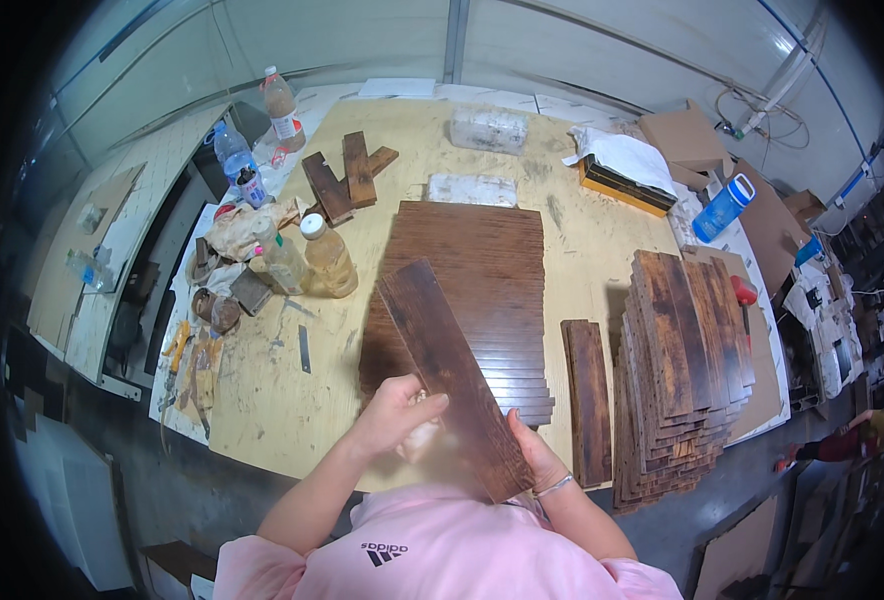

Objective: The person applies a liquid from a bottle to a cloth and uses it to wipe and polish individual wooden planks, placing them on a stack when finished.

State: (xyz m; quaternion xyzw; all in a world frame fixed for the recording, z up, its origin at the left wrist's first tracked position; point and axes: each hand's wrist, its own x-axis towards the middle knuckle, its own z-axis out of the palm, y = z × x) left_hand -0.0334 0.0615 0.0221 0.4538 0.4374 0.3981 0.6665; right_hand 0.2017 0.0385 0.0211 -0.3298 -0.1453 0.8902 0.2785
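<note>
A dark brown wooden plank (454, 385) is held at a slant in front of my chest, its far end pointing up and left. My right hand (539, 456) grips its near right edge, fingers partly hidden beneath. Closed around a pale crumpled rag (421, 440), my left hand (387, 412) is at the plank's left edge; whether the rag touches the wood I cannot tell. Behind the plank, a broad layout of glossy brown planks (477, 255) covers the middle of the table. A separate narrow plank (590, 405) lies right of it, beside a tall stack of mottled planks (667, 335).
Left on the table (262, 420) are a white-capped bottle (330, 265), crumpled cloths (252, 232), a flat metal strip (305, 349) and plastic bottles (234, 160). Several loose wood pieces (347, 180) lie farther back. A blue bottle (724, 208) and cloth-topped box (622, 185) stand at the back right.
</note>
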